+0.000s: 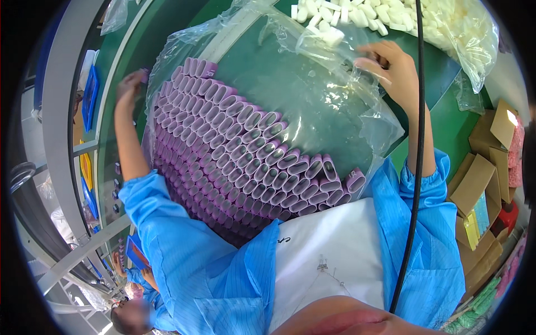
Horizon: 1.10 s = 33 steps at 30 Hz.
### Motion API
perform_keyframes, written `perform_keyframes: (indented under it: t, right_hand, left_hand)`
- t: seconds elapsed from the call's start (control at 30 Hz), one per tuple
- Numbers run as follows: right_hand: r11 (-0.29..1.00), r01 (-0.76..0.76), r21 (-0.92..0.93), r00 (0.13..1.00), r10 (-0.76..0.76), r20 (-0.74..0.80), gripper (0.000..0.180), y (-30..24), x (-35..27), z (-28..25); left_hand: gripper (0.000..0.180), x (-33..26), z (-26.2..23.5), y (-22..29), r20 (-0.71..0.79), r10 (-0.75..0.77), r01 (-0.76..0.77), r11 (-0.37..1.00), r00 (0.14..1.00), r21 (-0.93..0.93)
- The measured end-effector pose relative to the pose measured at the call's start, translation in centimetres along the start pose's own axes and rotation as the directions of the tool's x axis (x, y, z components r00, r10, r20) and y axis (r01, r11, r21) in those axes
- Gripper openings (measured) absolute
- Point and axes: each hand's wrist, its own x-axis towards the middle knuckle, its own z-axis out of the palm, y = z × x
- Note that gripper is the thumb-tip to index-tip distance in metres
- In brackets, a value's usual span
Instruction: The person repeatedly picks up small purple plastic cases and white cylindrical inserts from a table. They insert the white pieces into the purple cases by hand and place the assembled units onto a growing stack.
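Beyond the left edge of the clear plastic bag (329, 84), my left hand (129, 88) is closed, with a small purple oval sleeve (144, 76) at its fingertips. Inside the bag, many purple oval sleeves (223, 151) lie packed in rows, their hollow ends facing up. My right hand (393, 70) is over the bag's far right part, by the loose white oblong pieces (365, 14). Its thumb and forefinger stand apart, and I see nothing between them. The other fingers are curled and partly hidden.
A clear bag of white pieces (455, 33) stands at the far right of the green table. A black cable (416, 184) hangs down past my right arm. Open cardboard boxes (474, 181) stand at the right. At the left, a conveyor belt runs past blue trays (91, 97); a co-worker (148, 301) sits lower left.
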Motion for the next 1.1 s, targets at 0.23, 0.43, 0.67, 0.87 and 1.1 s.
perform_keyframes:
  t: [0.23, 0.43, 0.67, 0.87, 1.1]
  right_hand:
    - [0.909, 0.404, -0.103, 0.892, -0.417, -0.173, 0.023, -1.5, 2.7, 1.8]
    - [0.837, 0.479, -0.266, 0.878, -0.456, 0.146, 0.025, 0.0, 2.4, 1.5]
    - [0.800, 0.565, -0.201, 0.818, -0.575, 0.006, 0.031, -1.1, 3.5, 2.9]
    - [0.929, 0.324, -0.179, 0.937, -0.341, -0.074, 0.031, 0.4, 2.7, 3.0]
    - [0.868, 0.377, -0.325, 0.923, -0.383, 0.046, 0.023, -0.4, 2.1, 2.4]
  left_hand:
    - [0.026, -4.2, 4.6, 4.3, -0.247, 0.690, -0.323, 0.585, 0.681, 0.744]
    - [0.027, -17.2, 14.8, 14.9, 0.356, 0.773, -0.746, 0.217, 0.526, 0.630]
    - [0.021, -17.0, 16.4, 14.5, 0.517, 0.592, -0.739, 0.210, 0.617, 0.641]
    - [0.021, -20.2, 19.0, 15.6, 0.391, 0.611, -0.724, 0.608, 0.689, 0.326]
    - [0.036, -23.0, 23.2, 14.2, 0.518, 0.375, -0.116, 0.878, 0.769, -0.464]
